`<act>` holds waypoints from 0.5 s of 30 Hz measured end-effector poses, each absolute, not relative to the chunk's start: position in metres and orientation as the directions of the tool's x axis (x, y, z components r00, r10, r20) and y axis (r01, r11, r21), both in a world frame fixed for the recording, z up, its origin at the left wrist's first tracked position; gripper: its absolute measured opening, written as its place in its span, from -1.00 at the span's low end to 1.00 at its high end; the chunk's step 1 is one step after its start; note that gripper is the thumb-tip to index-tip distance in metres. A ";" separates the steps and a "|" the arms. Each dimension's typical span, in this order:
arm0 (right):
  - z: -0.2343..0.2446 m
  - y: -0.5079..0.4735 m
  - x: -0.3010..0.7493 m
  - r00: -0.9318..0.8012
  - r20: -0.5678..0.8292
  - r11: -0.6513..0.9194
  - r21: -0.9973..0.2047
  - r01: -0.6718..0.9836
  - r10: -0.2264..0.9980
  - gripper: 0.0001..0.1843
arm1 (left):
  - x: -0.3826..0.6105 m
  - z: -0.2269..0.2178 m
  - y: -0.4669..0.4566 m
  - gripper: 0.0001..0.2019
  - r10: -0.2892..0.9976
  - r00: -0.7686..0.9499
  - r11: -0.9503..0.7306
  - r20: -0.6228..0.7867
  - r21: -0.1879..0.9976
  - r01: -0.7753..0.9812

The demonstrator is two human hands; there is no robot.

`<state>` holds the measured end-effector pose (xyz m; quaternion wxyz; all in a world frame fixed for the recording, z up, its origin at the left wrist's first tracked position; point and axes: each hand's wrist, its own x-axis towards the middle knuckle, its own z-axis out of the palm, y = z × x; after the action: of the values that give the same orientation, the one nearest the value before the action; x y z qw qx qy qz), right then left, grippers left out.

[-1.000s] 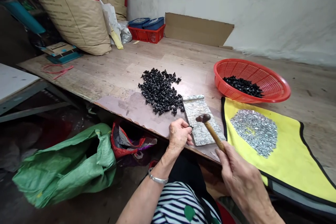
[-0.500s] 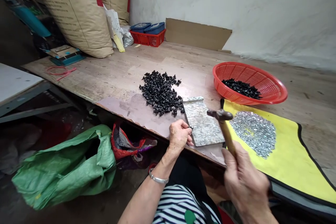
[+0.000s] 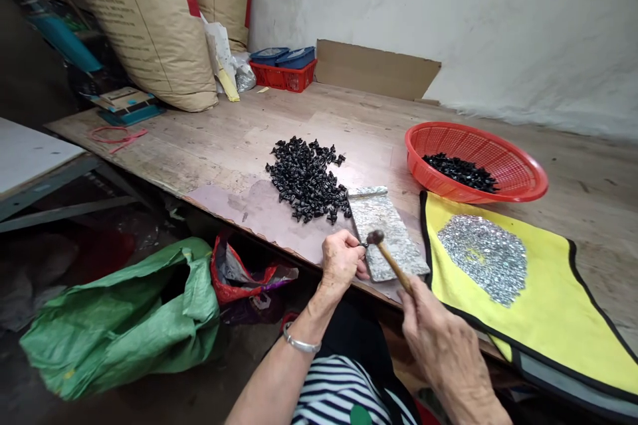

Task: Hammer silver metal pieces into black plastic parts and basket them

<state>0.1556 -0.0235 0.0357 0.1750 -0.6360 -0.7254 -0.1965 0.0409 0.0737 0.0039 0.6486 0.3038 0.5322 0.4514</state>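
my left hand [image 3: 341, 262] pinches a small black piece [image 3: 363, 245] between thumb and fingertips, holding it at the near left edge of the metal plate [image 3: 399, 249]. my right hand [image 3: 438, 345] is wrapped shut round the lower end of the wooden handle of a small hammer [image 3: 386, 254]. its dark head sits right at the piece, touching or just above it; i cannot tell which.

the piece looks tiny, light and hard, probably slick plastic, so it wants a tight pinch low at its side, with fingertips kept out from under the head. the hammer looks light, with its weight in the head, and a grip far down the handle suits it. the plate looks stiff and heavy, lying flat on the counter [image 3: 224, 139].

just beyond it lies a heap of black pieces [image 3: 306, 179]. to the right a yellow cloth [image 3: 553, 309] carries a pile of small silver bits [image 3: 483, 259], and past it a red basket [image 3: 521, 169] holds more black pieces. below the counter edge slumps a green bag [image 3: 124, 319].
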 end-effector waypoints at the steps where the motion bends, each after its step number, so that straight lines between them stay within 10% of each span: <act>1: 0.036 -0.024 0.156 -0.112 0.544 0.104 0.046 0.994 0.831 -0.69 | 0.041 0.004 0.074 -0.85 0.910 0.031 0.407 -0.414 0.874 -0.266; 15: 0.028 -0.026 0.153 0.031 0.528 0.005 -0.068 0.998 0.849 -0.65 | 0.041 0.006 0.072 -0.88 0.905 0.031 0.417 -0.425 0.869 -0.267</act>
<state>0.1530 -0.0262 0.0281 0.2179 -0.6842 -0.6747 -0.1707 0.0408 0.0720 0.0056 0.6525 0.2997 0.5318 0.4490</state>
